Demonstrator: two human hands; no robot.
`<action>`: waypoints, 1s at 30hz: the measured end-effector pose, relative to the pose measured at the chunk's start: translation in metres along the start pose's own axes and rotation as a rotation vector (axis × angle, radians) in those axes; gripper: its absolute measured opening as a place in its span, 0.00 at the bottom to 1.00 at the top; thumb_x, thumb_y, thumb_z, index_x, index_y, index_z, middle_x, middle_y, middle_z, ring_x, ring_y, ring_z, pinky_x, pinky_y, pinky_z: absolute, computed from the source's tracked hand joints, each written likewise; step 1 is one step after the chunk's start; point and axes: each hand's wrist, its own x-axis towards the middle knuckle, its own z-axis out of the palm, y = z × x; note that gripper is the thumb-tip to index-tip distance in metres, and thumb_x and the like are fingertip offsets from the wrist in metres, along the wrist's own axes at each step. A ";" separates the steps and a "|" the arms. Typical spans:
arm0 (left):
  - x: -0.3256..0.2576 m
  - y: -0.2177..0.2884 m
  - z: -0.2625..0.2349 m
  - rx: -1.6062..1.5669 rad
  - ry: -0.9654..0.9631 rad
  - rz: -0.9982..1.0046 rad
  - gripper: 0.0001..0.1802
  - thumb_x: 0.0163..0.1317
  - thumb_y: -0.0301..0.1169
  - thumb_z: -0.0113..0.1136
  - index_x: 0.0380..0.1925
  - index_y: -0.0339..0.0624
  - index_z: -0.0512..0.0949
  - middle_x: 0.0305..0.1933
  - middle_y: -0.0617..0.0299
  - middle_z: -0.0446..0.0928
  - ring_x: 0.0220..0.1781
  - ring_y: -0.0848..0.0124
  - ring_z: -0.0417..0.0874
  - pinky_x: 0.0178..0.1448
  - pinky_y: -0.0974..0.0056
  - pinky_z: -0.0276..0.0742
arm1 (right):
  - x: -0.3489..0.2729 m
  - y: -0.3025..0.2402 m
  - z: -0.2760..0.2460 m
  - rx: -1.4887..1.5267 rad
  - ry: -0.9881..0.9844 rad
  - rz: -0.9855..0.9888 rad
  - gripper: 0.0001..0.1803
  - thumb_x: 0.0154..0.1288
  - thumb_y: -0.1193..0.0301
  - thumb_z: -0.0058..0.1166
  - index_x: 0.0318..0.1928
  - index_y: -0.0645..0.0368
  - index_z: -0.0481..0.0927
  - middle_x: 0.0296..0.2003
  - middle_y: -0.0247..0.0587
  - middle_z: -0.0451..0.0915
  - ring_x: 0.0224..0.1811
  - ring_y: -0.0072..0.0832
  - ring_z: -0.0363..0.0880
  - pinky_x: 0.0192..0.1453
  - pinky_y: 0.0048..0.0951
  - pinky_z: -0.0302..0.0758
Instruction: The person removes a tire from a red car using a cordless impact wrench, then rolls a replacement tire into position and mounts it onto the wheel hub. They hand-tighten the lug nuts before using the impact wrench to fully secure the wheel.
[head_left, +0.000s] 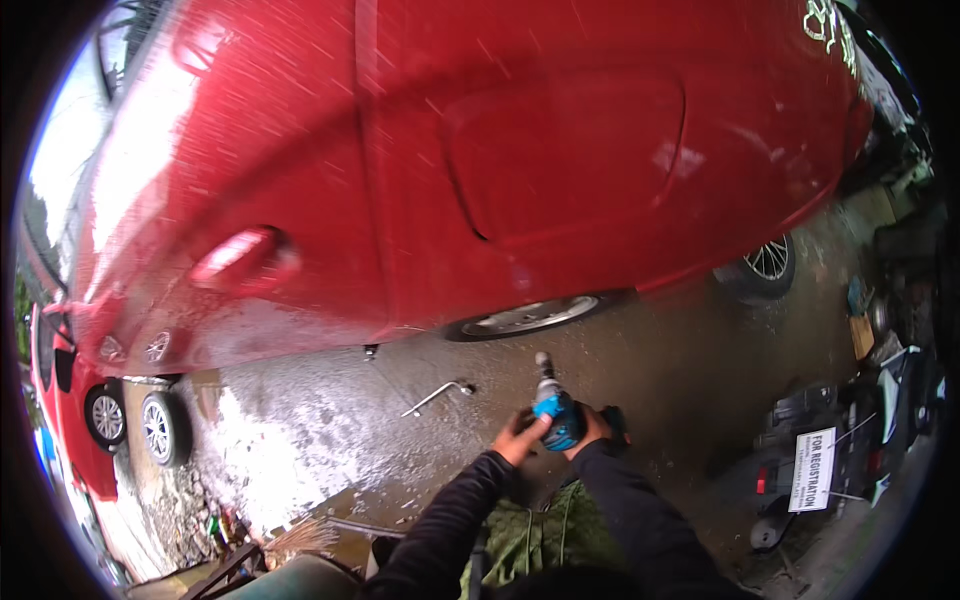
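Observation:
Between my hands is a blue and black cordless impact wrench (562, 422) with a metal socket on its nose, aimed away from me toward the red car. My left hand (519, 437) closes on the tool's left side, near its front. My right hand (592, 430) wraps round it from the right, where the grip is mostly hidden. Just beyond the socket sits the car's wheel (525, 318), partly covered by the red body panel (570, 170). An L-shaped lug wrench (438, 398) lies on the wet ground to the left, apart from both hands.
A loose wheel (165, 430) stands at the left near another red car (85, 440). A dark motorbike (790, 440) with a white plate is on the right. The car's other wheel (768, 262) shows at far right. A broom (300, 538) lies at lower left.

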 end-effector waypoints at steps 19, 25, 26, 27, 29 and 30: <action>0.335 -0.079 -0.028 -0.242 0.098 0.789 0.40 0.59 0.49 0.70 0.61 0.32 0.67 0.49 0.51 0.80 0.51 0.64 0.82 0.58 0.61 0.77 | 0.278 0.188 0.246 0.420 0.186 -0.481 0.24 0.76 0.59 0.46 0.66 0.56 0.67 0.60 0.44 0.74 0.62 0.37 0.74 0.67 0.40 0.71; 0.327 -0.086 0.004 0.056 0.439 0.665 0.50 0.55 0.53 0.67 0.68 0.28 0.60 0.57 0.36 0.76 0.58 0.42 0.79 0.64 0.49 0.73 | 0.255 0.195 0.267 0.127 0.292 -0.456 0.24 0.73 0.62 0.52 0.63 0.58 0.69 0.54 0.42 0.76 0.55 0.33 0.76 0.61 0.36 0.73; 0.321 -0.089 0.007 0.114 0.468 0.625 0.50 0.55 0.52 0.67 0.68 0.28 0.60 0.57 0.37 0.77 0.58 0.42 0.78 0.64 0.48 0.72 | 0.252 0.198 0.270 0.147 0.290 -0.436 0.24 0.72 0.62 0.53 0.63 0.58 0.69 0.53 0.42 0.76 0.54 0.32 0.76 0.60 0.36 0.73; 0.315 -0.092 0.010 0.136 0.483 0.590 0.48 0.56 0.50 0.66 0.68 0.29 0.61 0.57 0.41 0.77 0.58 0.42 0.76 0.65 0.46 0.68 | 0.250 0.203 0.270 0.159 0.290 -0.419 0.24 0.71 0.62 0.54 0.63 0.58 0.69 0.52 0.41 0.76 0.53 0.32 0.76 0.59 0.35 0.73; 0.309 -0.091 0.002 0.163 0.526 0.585 0.47 0.57 0.49 0.65 0.68 0.29 0.61 0.57 0.43 0.76 0.59 0.43 0.75 0.66 0.46 0.66 | 0.245 0.206 0.266 0.205 0.286 -0.373 0.24 0.70 0.63 0.56 0.62 0.59 0.70 0.49 0.40 0.77 0.51 0.30 0.77 0.57 0.34 0.74; 0.309 -0.094 -0.006 0.185 0.548 0.580 0.46 0.57 0.49 0.65 0.68 0.29 0.61 0.57 0.44 0.76 0.59 0.44 0.74 0.66 0.45 0.65 | 0.248 0.205 0.271 0.240 0.292 -0.355 0.24 0.70 0.64 0.56 0.62 0.59 0.70 0.48 0.40 0.77 0.50 0.30 0.77 0.56 0.34 0.74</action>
